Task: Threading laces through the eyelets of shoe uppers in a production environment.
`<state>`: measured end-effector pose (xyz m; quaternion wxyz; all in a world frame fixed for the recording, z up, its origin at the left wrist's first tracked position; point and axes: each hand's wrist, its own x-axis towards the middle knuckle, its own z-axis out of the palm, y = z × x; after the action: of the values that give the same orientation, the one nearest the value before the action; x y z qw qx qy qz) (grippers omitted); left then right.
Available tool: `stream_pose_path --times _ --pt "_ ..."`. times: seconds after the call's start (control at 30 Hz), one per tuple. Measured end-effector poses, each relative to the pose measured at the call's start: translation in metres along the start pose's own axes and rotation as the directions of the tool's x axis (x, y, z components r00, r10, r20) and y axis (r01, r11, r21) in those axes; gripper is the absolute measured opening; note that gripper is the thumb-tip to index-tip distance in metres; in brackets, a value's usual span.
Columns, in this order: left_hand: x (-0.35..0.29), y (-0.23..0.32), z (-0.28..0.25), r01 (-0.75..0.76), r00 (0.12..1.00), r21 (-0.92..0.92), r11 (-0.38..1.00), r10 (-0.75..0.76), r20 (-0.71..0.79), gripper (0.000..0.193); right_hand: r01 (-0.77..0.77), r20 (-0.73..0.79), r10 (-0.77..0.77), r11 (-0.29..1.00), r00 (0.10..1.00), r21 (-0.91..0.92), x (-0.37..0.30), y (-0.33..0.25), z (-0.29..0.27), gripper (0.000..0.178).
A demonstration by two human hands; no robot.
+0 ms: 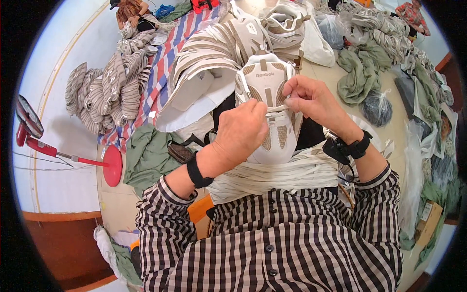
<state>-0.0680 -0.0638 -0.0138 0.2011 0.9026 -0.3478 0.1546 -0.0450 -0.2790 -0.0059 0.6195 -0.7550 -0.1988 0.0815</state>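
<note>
Head view shows 1 white and beige shoe upper held up in front of the person's chest, above a bundle of white laces lying across the lap. 2 hands work on it. Left hand is closed around the near left side of the upper, fingers curled over its edge by the lacing. Right hand is pinched shut on a white lace at the right side of the eyelets, thumb and forefinger pressed together on it. Each wrist carries 1 black band, so 2 bands in all.

The upper is pale, with white overlay strips framing beige mesh panels, a white tongue at its far end and several rows of flat white lace crossing the middle. Its toe end points toward the person's body.

Behind it lie 2 large heaps of similar striped uppers, 1 on a striped sheet at the left and 1 along the far right. 1 red standing fan rests on the floor at the left. Green cloth is bunched beside the left forearm, and 2 other people sit at the far edge.
</note>
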Motion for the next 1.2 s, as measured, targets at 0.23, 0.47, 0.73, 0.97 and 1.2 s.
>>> stream_pose_path --times 0.23,0.47,0.73,0.97,1.2 --pt "0.019 -0.016 -0.022 -0.013 0.976 -0.072 0.997 0.028 0.217 0.012 -0.106 0.003 0.107 0.978 0.994 0.179 0.0 -0.002 -0.003 0.009" --pt "0.003 -0.033 -0.025 -0.394 0.918 0.357 0.847 0.384 0.1 0.018 -0.16 -0.005 0.169 0.941 0.986 0.298 -0.004 0.011 -0.015 0.009" --pt "-0.023 -0.033 0.008 -0.191 0.958 0.383 0.904 0.257 -0.128 0.024 -0.059 -0.04 0.073 0.957 0.996 0.282 -0.023 -0.001 -0.045 0.015" --pt "-0.023 -0.022 0.013 -0.147 0.911 0.228 0.962 0.222 -0.348 0.024 0.1 -0.361 0.101 0.861 0.927 0.499 -0.097 0.007 -0.158 0.035" --pt "-0.022 -0.016 0.023 -0.061 0.918 0.155 0.986 0.116 -0.379 0.022 0.164 -0.689 0.007 0.97 0.724 0.181 -0.185 -0.01 -0.263 0.045"
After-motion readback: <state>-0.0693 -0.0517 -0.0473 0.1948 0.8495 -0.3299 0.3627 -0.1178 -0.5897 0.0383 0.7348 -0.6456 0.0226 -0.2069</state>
